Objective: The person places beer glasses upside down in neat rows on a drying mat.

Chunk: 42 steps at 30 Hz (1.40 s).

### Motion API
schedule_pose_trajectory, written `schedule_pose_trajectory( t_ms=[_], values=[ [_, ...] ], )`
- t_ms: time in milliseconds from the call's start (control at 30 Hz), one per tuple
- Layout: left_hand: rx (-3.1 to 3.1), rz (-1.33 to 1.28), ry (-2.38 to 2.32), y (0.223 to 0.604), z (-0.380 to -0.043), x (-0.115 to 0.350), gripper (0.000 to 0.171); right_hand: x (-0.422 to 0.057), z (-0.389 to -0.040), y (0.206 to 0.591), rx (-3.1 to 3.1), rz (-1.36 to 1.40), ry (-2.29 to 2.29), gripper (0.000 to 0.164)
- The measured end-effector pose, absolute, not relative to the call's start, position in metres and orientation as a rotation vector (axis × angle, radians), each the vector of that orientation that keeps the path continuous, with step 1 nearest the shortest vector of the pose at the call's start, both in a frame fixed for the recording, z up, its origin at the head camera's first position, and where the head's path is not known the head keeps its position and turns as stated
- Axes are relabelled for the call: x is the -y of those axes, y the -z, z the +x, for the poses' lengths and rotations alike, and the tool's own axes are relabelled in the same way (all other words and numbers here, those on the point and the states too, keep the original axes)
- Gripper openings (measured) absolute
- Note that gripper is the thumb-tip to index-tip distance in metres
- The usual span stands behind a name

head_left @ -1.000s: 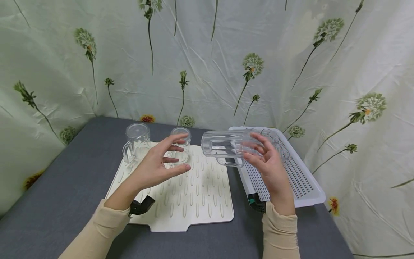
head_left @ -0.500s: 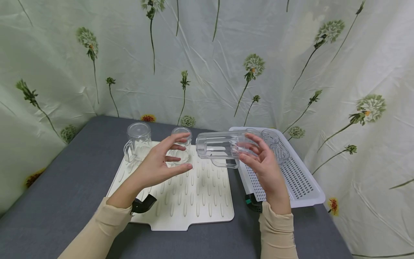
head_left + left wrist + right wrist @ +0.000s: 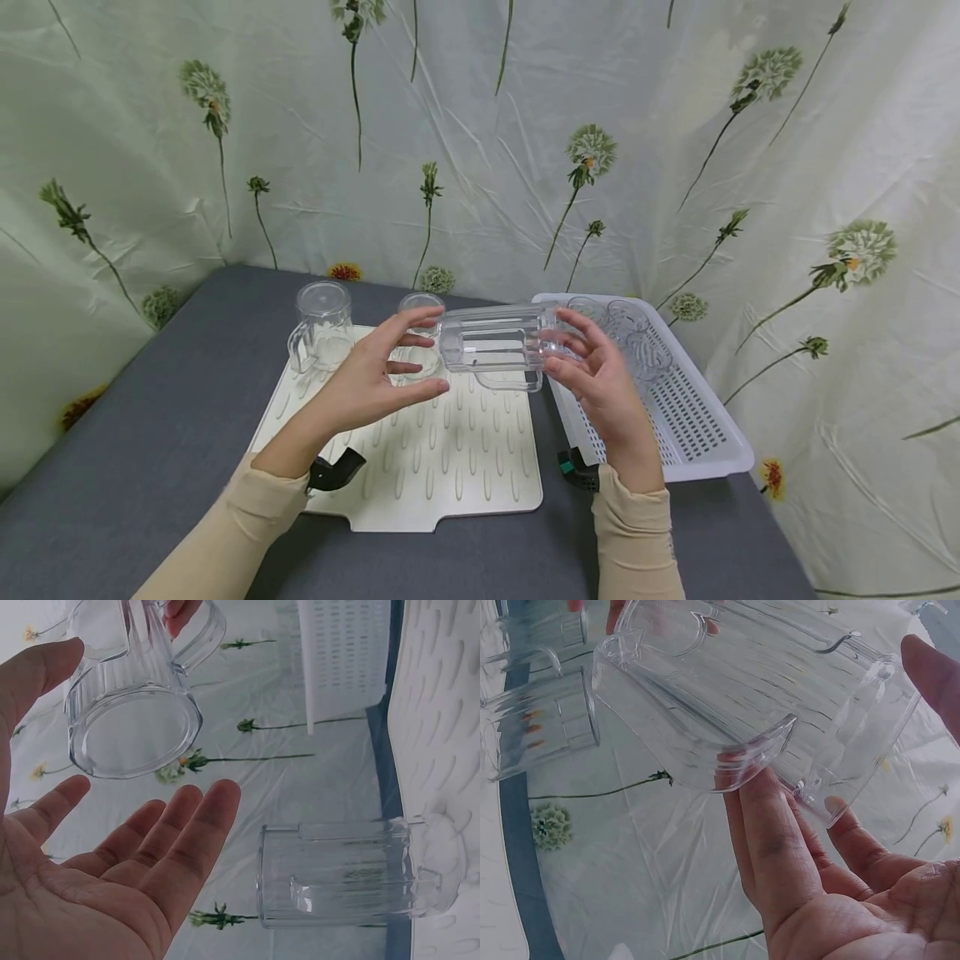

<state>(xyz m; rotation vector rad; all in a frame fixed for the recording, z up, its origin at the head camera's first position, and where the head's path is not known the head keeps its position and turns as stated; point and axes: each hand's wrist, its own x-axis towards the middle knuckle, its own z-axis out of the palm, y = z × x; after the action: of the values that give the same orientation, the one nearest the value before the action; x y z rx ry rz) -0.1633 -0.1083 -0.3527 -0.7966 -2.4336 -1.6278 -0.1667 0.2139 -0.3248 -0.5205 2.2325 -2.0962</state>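
Head view: clear mug (image 3: 491, 340) held on its side above the far right part of the white board (image 3: 480, 458), left of the basket (image 3: 738, 450). Right hand (image 3: 603, 379) pinches its right end between thumb and fingers. Left hand (image 3: 367, 375) spread around its left end, fingers loosely curved. Risk, as I judge it: a one-ended hold on a slick wall could let the mug tip or slip; a leftward swing might knock the upturned cup (image 3: 422, 305) beyond the left hand.

Left wrist view: left fingers stand apart from the mug; thumb contact, cannot tell. If the right grip loosened now, a drop seems likely. Mug transparent, faceted sides, thick-edged end, looped handle.

Right wrist view: fingers beneath the mug near the handle, thumb opposite. Walls ribbed, glossy, colourless.
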Motion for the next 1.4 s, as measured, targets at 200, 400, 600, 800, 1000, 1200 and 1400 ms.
schedule_pose_trajectory(
  t_ms=[200, 400, 600, 800, 1000, 1200, 1400],
  values=[
    [2.445, -0.791, 1.644, 0.353, -0.163, 0.107, 0.091, -0.211, -0.169, 0.329, -2.137, -0.577, 2.136, 0.070],
    [2.475, -0.771, 1.648, 0.353, -0.162, 0.105, 0.097, -0.207, -0.172, 0.334, -2.085, -0.651, 2.121, 0.074],
    [2.457, -0.785, 1.654, 0.353, -0.161, 0.103, 0.097, -0.202, -0.174, 0.336, -2.040, -0.715, 2.119, 0.074],
    [2.360, -0.822, 1.716, 0.354, -0.160, 0.103, 0.091, -0.201, -0.174, 0.337, -2.000, -0.740, 2.133, 0.077],
    [2.249, -0.869, 1.840, 0.351, -0.160, 0.102, 0.087, -0.202, -0.175, 0.339, -1.944, -0.758, 2.168, 0.075],
    [2.184, -0.886, 1.914, 0.350, -0.159, 0.101, 0.085, -0.205, -0.178, 0.340, -1.899, -0.782, 2.182, 0.069],
    [2.140, -0.898, 1.965, 0.351, -0.159, 0.100, 0.082, -0.209, -0.180, 0.342, -1.857, -0.775, 2.184, 0.073]
  ],
)
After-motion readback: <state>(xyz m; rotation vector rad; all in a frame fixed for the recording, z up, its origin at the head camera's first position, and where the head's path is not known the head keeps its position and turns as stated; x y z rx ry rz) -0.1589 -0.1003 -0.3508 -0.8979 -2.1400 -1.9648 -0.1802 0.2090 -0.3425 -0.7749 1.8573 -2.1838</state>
